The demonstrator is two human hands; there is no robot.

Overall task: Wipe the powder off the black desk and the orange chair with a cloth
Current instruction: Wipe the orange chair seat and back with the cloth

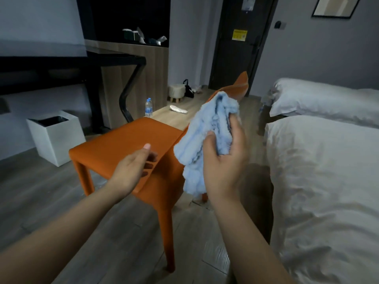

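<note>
Cloth (207, 121), blue, fluffy: judged soft, light, floppy; best bunched mid-fold. Right hand (224, 158) grips it; left hand (133, 171) half-curled at orange chair (123, 140), hold unclear.
</note>
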